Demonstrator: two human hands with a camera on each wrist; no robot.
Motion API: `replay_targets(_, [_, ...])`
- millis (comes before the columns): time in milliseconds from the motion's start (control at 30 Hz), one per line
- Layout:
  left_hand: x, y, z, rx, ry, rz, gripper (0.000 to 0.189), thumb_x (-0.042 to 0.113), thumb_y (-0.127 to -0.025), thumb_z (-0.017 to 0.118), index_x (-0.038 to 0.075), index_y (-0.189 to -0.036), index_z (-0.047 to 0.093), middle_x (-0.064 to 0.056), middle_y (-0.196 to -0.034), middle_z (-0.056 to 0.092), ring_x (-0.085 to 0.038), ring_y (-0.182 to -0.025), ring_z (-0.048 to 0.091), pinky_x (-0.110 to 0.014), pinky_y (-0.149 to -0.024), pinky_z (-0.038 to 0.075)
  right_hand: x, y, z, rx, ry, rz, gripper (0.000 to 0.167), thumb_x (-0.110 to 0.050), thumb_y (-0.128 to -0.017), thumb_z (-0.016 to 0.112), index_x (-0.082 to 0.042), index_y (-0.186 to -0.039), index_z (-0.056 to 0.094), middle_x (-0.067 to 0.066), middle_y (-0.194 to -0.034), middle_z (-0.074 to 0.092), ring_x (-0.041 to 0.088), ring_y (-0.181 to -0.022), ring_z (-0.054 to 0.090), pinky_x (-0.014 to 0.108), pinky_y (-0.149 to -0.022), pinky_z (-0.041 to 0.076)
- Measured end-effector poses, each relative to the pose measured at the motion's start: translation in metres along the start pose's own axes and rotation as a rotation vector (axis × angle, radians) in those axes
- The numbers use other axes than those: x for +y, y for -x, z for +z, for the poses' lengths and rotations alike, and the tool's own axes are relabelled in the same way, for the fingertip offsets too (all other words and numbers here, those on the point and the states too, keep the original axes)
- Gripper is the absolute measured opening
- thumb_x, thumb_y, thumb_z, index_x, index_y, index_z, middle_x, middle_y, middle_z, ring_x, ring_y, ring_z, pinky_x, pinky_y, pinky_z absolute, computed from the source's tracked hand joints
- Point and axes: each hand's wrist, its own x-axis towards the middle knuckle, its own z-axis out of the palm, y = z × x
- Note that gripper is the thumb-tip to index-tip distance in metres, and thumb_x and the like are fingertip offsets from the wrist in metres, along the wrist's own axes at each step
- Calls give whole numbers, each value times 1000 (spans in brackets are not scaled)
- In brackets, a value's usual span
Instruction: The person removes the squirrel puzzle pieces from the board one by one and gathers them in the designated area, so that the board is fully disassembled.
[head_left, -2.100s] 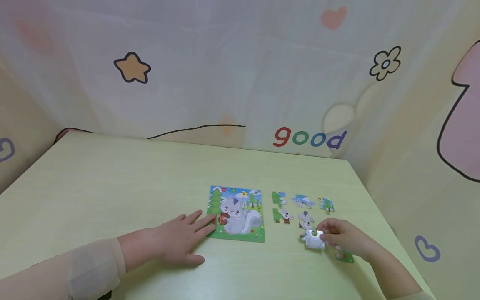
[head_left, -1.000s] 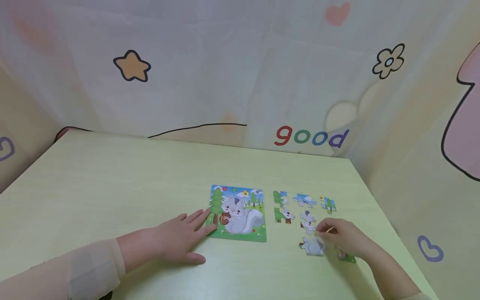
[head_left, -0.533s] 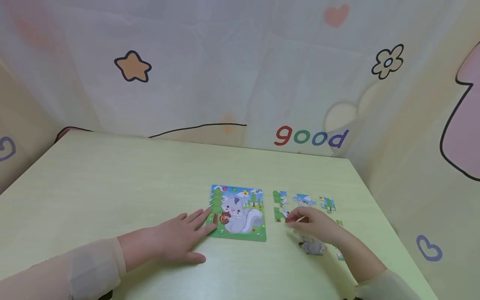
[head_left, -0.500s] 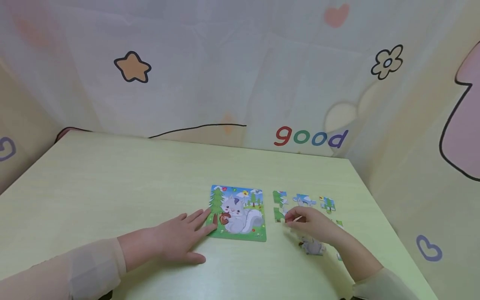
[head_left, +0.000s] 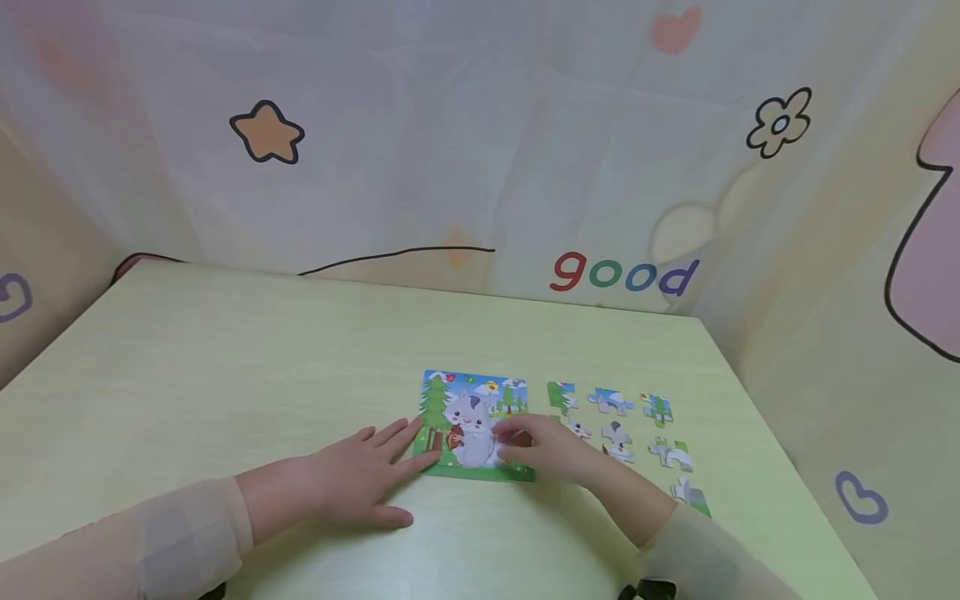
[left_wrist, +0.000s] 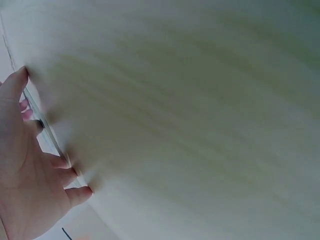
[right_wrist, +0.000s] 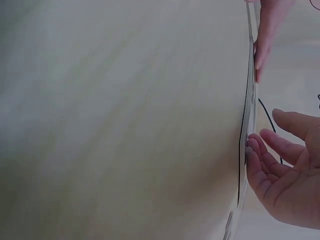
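A square squirrel-picture board [head_left: 470, 450] lies flat near the middle of the table. My left hand [head_left: 358, 477] spreads its fingers, their tips resting on the board's left edge. Over its right side is my right hand [head_left: 546, 448], thumb and index finger apart in the right wrist view and the other fingers loosely bent; nothing shows between them. Whether it touches the board is unclear. Right of the board lie loose jigsaw pieces in rows, among them a tree piece [head_left: 561, 395], a sky piece [head_left: 611, 400] and a grassy corner piece [head_left: 691, 496]. My right forearm hides part of this group.
The pale table [head_left: 262, 358] ends at a printed cloth backdrop [head_left: 405, 167], which also rises along both sides. The jigsaw pieces sit toward the table's right edge.
My right hand first lets a grey-white jigsaw piece down among the loose ones. It then moves left across them, without a piece, to the squirrel board. My left hand stays put.
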Motion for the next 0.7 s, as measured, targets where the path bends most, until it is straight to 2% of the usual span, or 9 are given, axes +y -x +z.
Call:
replay_targets(267, [4, 0, -2, 16, 7, -30, 75, 63, -87, 45, 26, -149, 25, -18, -153, 12, -35, -138, 18, -58, -99, 29, -12, -11, 7, -35, 75, -6, 33, -16, -89, 63, -6, -120, 61, 0, -100, 62, 16, -90, 56, 32, -78, 47])
replay_targets(433, [5, 0, -3, 12, -5, -38, 75, 64, -86, 45, 28, -149, 24, -19, -153, 13, -35, -138, 18, -59, -98, 30, -16, -19, 12, -63, 96, -37, 29, -15, -90, 62, -6, -117, 64, 0, -97, 62, 14, -86, 54, 30, -75, 46])
replay_targets(500, [6, -1, -3, 11, -4, -36, 75, 65, -87, 44, 29, -149, 24, -19, -153, 14, -35, -138, 17, -59, -98, 30, -18, -21, 14, -68, 98, -39, 27, -15, -90, 62, -5, -114, 65, -1, -94, 62, 15, -84, 54, 30, -75, 46])
replay_targets(700, [7, -3, -2, 5, -25, -40, 74, 66, -86, 43, 31, -149, 24, -17, -153, 14, -34, -138, 17, -58, -98, 30, -25, -30, 19, -54, 95, 38, 17, -19, -87, 66, -8, -99, 62, -3, -82, 57, 14, -77, 51, 28, -70, 45])
